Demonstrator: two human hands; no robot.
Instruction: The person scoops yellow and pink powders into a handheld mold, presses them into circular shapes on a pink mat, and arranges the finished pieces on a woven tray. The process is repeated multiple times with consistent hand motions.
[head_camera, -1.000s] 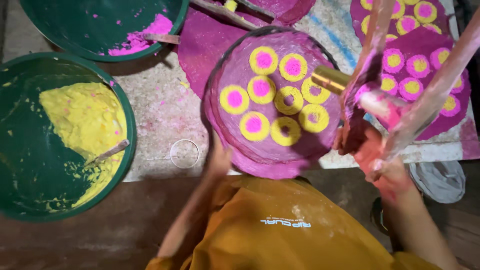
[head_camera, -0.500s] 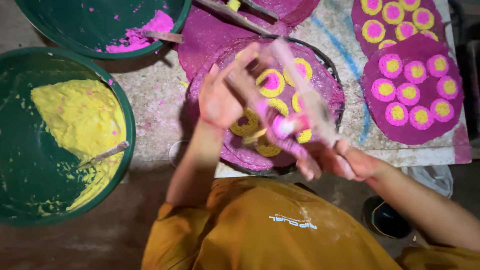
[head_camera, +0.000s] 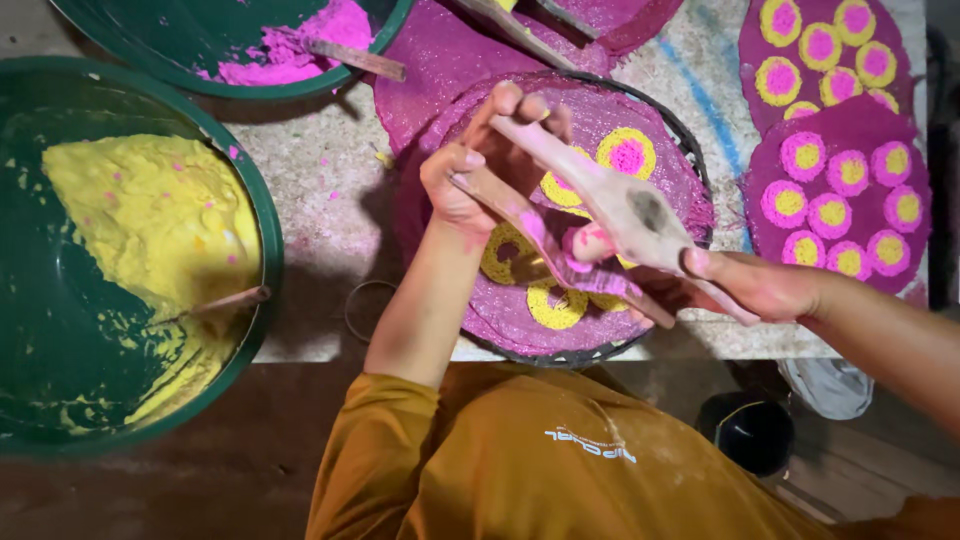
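Over a round wire-rimmed tray (head_camera: 690, 135) spread with magenta paste, the person's left hand (head_camera: 480, 165) and right hand (head_camera: 750, 285) grip opposite ends of two long, flat wooden sticks (head_camera: 610, 205), a lump of pink paste (head_camera: 585, 240) caught between the blades. Half a second earlier the same hands held the sticks lower and closer to the body; a second ago the right hand alone worked at the tray's right edge while the left rested at its near rim, and all seven yellow-ringed pink circles on the tray lay in plain sight. Now the hands and sticks cover most of them, leaving one full ring (head_camera: 627, 153) showing at the tray's far side. Left of the tray, a large green basin (head_camera: 262, 215) holds a grainy mound of yellow paste (head_camera: 150, 215) with a wooden stick (head_camera: 222, 302) resting in it. Beyond the tray to the left, a second green basin (head_camera: 225, 30) contains bright pink paste (head_camera: 300, 45) and another stick. Right of the tray, two finished magenta discs (head_camera: 850, 195) dotted with yellow and pink rosettes lie on the speckled bench (head_camera: 310, 165). The person wears a mustard-coloured shirt (head_camera: 560, 460).
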